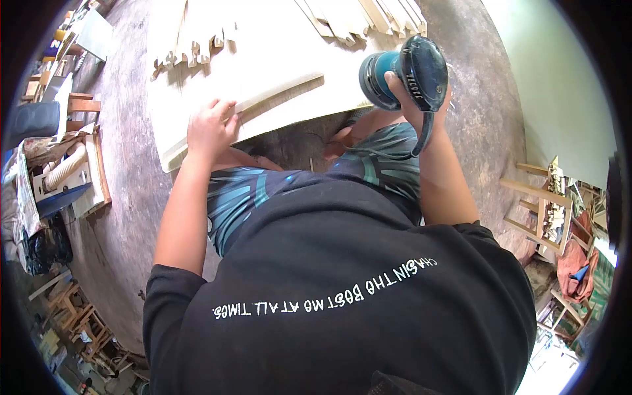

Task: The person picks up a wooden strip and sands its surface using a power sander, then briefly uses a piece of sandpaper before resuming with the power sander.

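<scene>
My left hand [212, 129] is closed around the middle of a long, slightly curved wooden strip [282, 90], which lies along the near edge of a pale board [263, 56]. Its fingertips rest over the strip's upper side, and the strip's other end shows by my wrist. Off the board's right side, my right hand [421, 105] grips a teal and black orbital sander [421, 71], lifted up with its round pad facing left, apart from the wood. The sander's cord [423, 135] hangs down past my right wrist.
Several shaped wood pieces [197, 54] lie at the board's far left, and more strips [368, 20] at the far right. Wooden frames [540, 204] stand on the right. A machine with a ribbed hose [68, 168] and stacked wood [85, 313] are on the left.
</scene>
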`<state>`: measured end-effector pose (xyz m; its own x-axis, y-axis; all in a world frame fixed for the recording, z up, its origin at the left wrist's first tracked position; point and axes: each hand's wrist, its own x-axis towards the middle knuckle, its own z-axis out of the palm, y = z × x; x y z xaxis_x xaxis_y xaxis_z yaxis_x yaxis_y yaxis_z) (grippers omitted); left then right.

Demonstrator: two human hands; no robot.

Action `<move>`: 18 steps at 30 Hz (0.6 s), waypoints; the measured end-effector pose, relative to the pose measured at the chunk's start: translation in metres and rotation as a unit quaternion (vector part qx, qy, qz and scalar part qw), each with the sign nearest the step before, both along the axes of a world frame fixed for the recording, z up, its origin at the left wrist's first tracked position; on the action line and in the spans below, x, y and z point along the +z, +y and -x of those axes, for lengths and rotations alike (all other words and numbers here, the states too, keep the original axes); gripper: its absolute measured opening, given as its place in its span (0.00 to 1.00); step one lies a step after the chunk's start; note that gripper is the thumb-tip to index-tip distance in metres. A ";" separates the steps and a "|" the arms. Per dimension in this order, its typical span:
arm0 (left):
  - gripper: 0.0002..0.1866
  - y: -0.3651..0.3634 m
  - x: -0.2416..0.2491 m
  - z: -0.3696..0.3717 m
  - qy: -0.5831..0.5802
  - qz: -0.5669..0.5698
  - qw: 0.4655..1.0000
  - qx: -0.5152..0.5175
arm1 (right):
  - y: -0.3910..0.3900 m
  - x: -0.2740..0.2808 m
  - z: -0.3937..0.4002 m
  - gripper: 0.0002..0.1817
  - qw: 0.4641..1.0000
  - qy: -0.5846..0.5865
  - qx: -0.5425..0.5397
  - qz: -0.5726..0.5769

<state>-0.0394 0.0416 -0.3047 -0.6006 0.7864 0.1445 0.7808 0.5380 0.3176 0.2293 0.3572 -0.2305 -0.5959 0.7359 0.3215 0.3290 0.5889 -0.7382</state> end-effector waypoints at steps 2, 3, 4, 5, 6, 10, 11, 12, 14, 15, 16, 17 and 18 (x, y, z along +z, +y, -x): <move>0.14 0.006 0.008 -0.002 -0.011 -0.016 1.000 -0.005 | 0.001 0.000 -0.005 0.25 0.999 0.000 -0.004 -0.039; 0.13 0.008 0.012 -0.002 -0.016 -0.027 0.999 -0.007 | 0.002 0.000 -0.007 0.25 0.999 0.012 -0.005 -0.037; 0.13 0.010 0.017 -0.002 -0.021 -0.039 0.999 -0.010 | 0.002 0.001 -0.009 0.25 0.999 0.023 -0.006 -0.035; 0.12 0.012 0.023 -0.002 -0.015 -0.045 0.999 -0.011 | 0.001 0.001 -0.011 0.25 0.999 0.035 -0.006 -0.033; 0.12 0.013 0.033 -0.002 -0.008 -0.050 0.999 -0.011 | 0.002 0.001 -0.013 0.24 0.999 0.034 -0.005 -0.035; 0.12 0.016 0.058 -0.002 0.002 -0.069 0.997 0.016 | 0.003 0.002 -0.013 0.24 0.999 0.040 0.004 -0.036; 0.12 0.016 0.064 -0.002 0.001 -0.072 0.997 0.025 | 0.002 0.003 -0.013 0.24 0.998 0.043 0.007 -0.035; 0.12 0.014 0.067 0.002 0.035 -0.106 0.994 0.013 | 0.001 0.003 -0.011 0.24 0.998 0.050 0.011 -0.037; 0.12 0.009 0.072 0.016 0.104 -0.172 0.980 -0.010 | 0.001 0.003 -0.009 0.25 0.997 0.054 0.021 -0.049; 0.11 0.010 0.079 0.023 0.096 -0.245 0.965 -0.001 | 0.000 0.003 -0.008 0.25 0.997 0.056 0.026 -0.054; 0.12 0.008 0.091 0.028 0.059 -0.246 0.961 0.113 | -0.001 0.005 -0.007 0.26 0.997 0.047 0.026 -0.047; 0.12 0.005 0.102 0.032 0.021 -0.243 0.943 0.226 | -0.002 0.008 -0.006 0.26 0.998 0.037 0.027 -0.038; 0.14 0.004 0.113 0.038 -0.020 -0.328 0.907 0.262 | -0.004 0.009 -0.005 0.26 0.999 0.026 0.028 -0.029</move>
<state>-0.0773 0.0456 -0.1920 -0.8817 0.1442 0.4492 0.4543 0.5166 0.7257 0.2345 0.3528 -0.2218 -0.6168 0.6814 0.3940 0.2565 0.6472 -0.7179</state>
